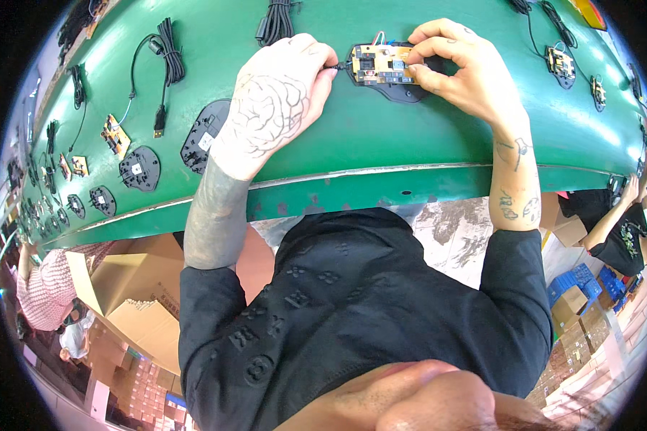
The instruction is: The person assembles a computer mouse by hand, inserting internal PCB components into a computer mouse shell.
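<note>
The left hand [287, 93] pinches the black cord [336, 66]. Right of it, the board [383, 65] lies on the black base [404, 94]: best keep it flat. The right hand [467, 72], fingers bent, touches its right end; I can't tell if it grips.

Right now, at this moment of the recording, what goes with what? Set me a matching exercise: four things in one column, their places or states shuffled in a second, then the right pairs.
1. left hand
2. right hand
3. tan rectangular circuit board
4. bundled black cable with a silver plug

A. on the smooth green table, left of both hands
B. fingertips at the board's right end
C. thumb and index finger pinching a thin black cord
D. over a black plastic base plate, between the hands

Pairs: 1-C, 2-B, 3-D, 4-A
</note>
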Tool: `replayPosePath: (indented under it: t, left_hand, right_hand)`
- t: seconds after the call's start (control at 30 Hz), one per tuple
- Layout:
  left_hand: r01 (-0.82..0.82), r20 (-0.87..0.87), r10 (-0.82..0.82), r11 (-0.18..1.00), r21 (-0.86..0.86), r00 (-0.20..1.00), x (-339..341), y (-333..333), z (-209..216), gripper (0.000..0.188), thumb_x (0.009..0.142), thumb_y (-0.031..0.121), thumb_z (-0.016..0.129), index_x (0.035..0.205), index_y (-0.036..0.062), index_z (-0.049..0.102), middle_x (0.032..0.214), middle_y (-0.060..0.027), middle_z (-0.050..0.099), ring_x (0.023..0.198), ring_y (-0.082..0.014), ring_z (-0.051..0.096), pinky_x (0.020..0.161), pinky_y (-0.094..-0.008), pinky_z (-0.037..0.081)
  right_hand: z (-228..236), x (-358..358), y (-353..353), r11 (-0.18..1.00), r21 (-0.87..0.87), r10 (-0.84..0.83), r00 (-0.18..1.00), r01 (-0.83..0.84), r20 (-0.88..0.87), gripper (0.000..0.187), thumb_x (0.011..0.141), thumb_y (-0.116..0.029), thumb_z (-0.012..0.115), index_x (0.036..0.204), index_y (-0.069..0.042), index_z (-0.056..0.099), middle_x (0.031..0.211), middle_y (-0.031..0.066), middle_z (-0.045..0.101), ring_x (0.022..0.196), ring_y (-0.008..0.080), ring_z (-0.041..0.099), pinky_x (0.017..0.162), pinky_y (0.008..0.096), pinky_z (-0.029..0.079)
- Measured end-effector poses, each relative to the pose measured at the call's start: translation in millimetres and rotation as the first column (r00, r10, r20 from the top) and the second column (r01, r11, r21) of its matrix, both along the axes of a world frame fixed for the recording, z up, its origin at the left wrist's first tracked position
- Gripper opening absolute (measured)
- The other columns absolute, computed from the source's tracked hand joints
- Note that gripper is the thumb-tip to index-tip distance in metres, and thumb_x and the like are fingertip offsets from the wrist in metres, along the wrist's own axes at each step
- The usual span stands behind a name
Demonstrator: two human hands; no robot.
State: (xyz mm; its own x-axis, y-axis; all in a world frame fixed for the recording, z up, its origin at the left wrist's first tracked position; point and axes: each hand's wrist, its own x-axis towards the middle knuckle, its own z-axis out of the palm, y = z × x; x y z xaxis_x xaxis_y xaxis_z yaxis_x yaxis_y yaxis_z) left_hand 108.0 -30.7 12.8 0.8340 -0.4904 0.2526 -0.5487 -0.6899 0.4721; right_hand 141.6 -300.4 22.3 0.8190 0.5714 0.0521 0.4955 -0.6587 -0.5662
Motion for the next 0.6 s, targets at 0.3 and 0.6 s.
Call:
replayPosePath:
  t: [0.3, 0.6]
  left_hand:
    - [0.029, -0.01, -0.029, 0.999, -0.039, 1.0, 4.1, 3.5, -1.2, 0.011, 0.087, 0.008, 0.071, 0.096, 0.0046, 0.066, 0.085, -0.0093, 0.064, 0.081, -0.0263, 0.065, 0.073, -0.036, 0.052]
    - [0.053, 0.034, -0.05, 0.996, -0.078, 0.998, 5.9, -0.1, -14.3, 0.013, 0.087, 0.01, 0.072, 0.097, 0.0048, 0.066, 0.088, -0.0087, 0.065, 0.084, -0.027, 0.064, 0.076, -0.0369, 0.051]
  right_hand:
    - [1.6, -1.7, 3.1, 0.999, 0.017, -0.041, 0.998, 0.042, -0.055, 0.015, 0.08, -0.014, 0.079, 0.092, -0.009, 0.073, 0.109, 0.0035, 0.07, 0.1, 0.024, 0.068, 0.088, 0.0338, 0.053]
    - [1.7, -0.7, 4.0, 0.999, -0.004, -0.05, 0.998, 0.05, -0.025, 0.014, 0.08, -0.014, 0.078, 0.09, -0.007, 0.071, 0.108, 0.0043, 0.069, 0.1, 0.0252, 0.068, 0.088, 0.0341, 0.053]
